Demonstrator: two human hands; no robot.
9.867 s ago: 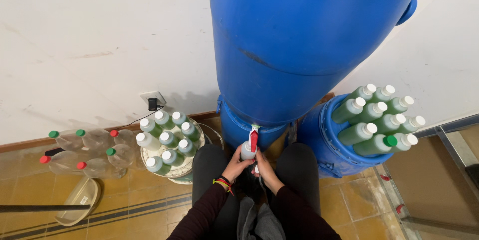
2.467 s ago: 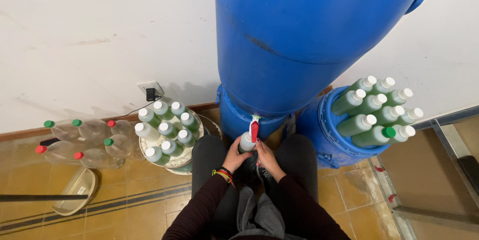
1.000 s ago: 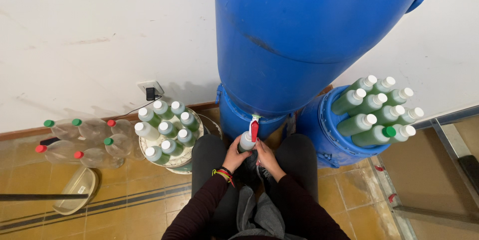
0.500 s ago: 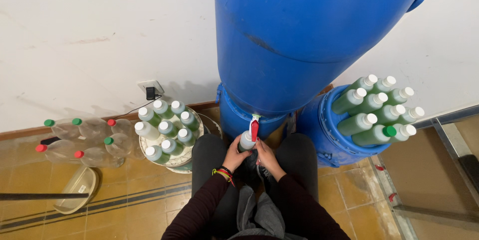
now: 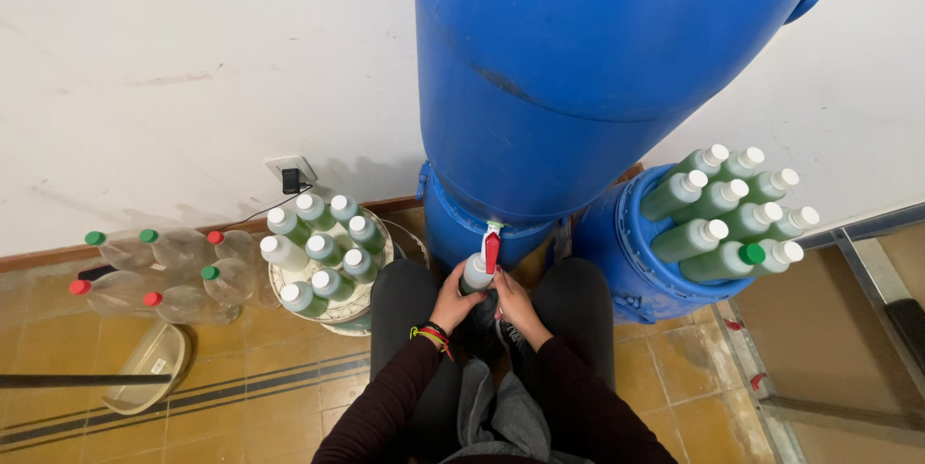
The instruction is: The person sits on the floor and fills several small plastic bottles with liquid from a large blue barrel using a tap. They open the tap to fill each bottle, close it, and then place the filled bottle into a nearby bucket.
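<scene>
Almost nothing has moved since the earlier frames: both hands keep the same hold, and only the camera has shifted a touch, so the filling under the tap appears to be carrying on with no bottle swapped.

The left hand (image 5: 453,298) and the right hand (image 5: 513,302) have their fingers wrapped around one small bottle (image 5: 475,273), held upright between the knees, its mouth directly beneath the red-handled tap (image 5: 491,250) at the foot of the big blue drum (image 5: 597,79).

At ten o'clock from the hands, nine white-capped bottles of green liquid (image 5: 318,250) stand on a round tray (image 5: 328,315) on the tiled floor. Farther out at nine o'clock lie large clear plastic bottles (image 5: 159,271), three with green caps and three with red showing, beside a shallow clear tub (image 5: 145,368). At two o'clock, a smaller blue drum (image 5: 626,252) carries about nine more green bottles (image 5: 727,209); eight caps are white and one is green.
</scene>
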